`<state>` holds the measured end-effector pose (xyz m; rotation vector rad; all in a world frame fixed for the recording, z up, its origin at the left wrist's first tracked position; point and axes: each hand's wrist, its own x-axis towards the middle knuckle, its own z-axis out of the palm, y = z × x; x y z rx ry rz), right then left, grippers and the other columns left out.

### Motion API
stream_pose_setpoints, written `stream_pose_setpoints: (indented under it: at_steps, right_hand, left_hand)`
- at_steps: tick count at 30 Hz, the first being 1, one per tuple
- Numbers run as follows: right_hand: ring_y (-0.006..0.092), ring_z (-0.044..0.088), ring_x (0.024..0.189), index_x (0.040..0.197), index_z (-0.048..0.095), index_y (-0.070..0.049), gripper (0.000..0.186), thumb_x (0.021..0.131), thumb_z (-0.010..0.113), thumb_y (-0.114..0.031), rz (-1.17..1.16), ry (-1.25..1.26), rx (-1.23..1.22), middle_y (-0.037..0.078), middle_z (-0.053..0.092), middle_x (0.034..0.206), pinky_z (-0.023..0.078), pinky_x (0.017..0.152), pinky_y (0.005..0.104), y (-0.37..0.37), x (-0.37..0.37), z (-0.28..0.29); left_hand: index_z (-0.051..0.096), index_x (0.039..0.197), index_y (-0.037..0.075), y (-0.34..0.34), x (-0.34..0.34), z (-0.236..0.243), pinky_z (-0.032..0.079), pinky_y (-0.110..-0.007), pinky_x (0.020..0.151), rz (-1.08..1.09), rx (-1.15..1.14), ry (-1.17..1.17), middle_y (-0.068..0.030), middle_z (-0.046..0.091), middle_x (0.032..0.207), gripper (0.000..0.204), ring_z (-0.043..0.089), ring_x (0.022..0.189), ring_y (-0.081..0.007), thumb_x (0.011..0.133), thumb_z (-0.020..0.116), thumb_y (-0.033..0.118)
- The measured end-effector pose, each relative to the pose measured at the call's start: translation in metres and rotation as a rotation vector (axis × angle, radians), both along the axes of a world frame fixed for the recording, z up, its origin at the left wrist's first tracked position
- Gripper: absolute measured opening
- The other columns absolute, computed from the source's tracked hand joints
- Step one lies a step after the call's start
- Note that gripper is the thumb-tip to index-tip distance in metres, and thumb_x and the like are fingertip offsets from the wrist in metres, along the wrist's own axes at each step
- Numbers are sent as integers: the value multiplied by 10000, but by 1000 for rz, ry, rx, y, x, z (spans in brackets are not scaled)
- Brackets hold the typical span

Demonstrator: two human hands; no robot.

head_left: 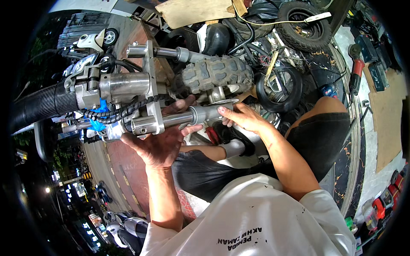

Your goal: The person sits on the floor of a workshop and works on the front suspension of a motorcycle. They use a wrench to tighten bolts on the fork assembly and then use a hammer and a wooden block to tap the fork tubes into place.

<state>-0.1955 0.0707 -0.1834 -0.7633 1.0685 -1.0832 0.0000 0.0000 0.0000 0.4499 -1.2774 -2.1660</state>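
Left hand (160, 143) cups the fork tube (179, 118) from 6 o'clock, right hand (241, 117) pinching its lower end; I'd keep both grips snug by the knobby tire (215, 74).

Cluttered workshop floor (386, 106); night street (92, 170) outside.

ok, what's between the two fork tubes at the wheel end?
In the head view, the knobby tire sits between the upper fork tube and the lower fork tube.

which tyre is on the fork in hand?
The knobby tyre, between the two fork tubes. The bare tyre at the top and the black tyre beside it lie loose.
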Motion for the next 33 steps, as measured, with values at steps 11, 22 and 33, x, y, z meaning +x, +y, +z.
stream_pose_setpoints:
  at_steps: [11,22,33]
  right_hand:
    - [198,682,733,1004,734,30,825,844,646,-774,6,66,13,116,715,841,553,684,336,3,-5,4]
    - [168,648,675,1053,726,25,865,825,638,-805,40,-36,8,101,695,784,534,627,321,1,4,-1]
    - [196,710,783,1066,682,38,783,888,642,-723,111,-32,79,138,728,861,540,694,300,3,-9,16]
  left_hand:
    - [303,1545,-77,-9,2,14,632,-421,786,-69,26,-533,-262,568,1382,1239,686,1088,-402,790,583,865]
    - [374,1514,28,22,-21,-3,503,-712,953,108,301,-210,-272,474,1461,1139,528,1273,-562,752,661,824]
    - [630,1257,87,33,-32,-6,446,-416,784,353,349,-162,-189,562,1312,778,560,884,-302,726,728,646]
